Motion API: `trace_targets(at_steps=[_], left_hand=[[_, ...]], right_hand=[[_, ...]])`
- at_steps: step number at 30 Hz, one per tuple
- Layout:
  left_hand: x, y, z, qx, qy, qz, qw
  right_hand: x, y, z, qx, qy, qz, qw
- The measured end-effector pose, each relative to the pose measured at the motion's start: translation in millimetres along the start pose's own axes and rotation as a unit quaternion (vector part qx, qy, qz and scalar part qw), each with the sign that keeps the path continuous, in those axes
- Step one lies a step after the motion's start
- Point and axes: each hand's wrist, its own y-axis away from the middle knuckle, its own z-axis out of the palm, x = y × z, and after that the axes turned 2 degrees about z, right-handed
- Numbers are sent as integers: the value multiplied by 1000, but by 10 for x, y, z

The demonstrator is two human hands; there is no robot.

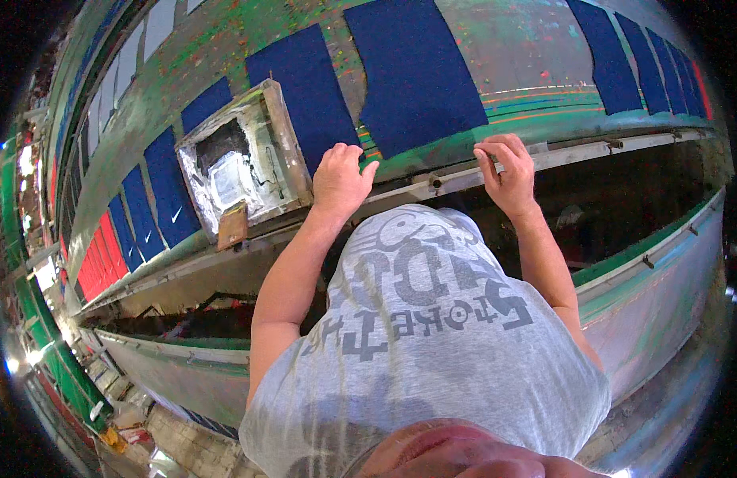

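Note:
Before me on the long green table [535, 48] lies a wide navy fabric panel [420, 72]. My left hand [342, 179] is at the near table edge, by the lower end of a second navy panel [304, 88]. Its fingers are bent, with the thumb standing apart, and nothing shows in it. Over the metal edge rail, below the wide panel's right corner, is my right hand [508, 171]. Its fingers curl loosely, with a small gap at the thumb and nothing visible between them. A wooden printing frame [285, 143], smeared white inside, rests tilted left of my left hand.
A small wooden block [232, 225] sits at the frame's near edge. More navy panels [169, 187], some with white marks, and red panels [101, 255] lie leftward. Other navy panels [607, 56] lie right. A metal rail [567, 159] with stubs runs along the near edge; another long table [655, 295] stands behind me.

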Motion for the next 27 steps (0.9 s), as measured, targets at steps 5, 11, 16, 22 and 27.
trace_targets(at_steps=[5,11,16,22,27], left_hand=[[45,-90,249,-20,-91,-60,994],[-77,-88,303,-5,-52,-77,996],[-72,-55,150,43,43,-150,987],[-194,57,-60,132,89,-191,968],[-327,83,-89,126,104,-205,965]], right_hand=[[214,-103,-92,-2,-33,-20,999],[291,-168,-84,-27,-48,-37,998],[353,-248,-103,-32,-41,-49,997],[346,-330,-55,-40,-41,-47,997],[278,-339,26,-72,-54,-53,995]])
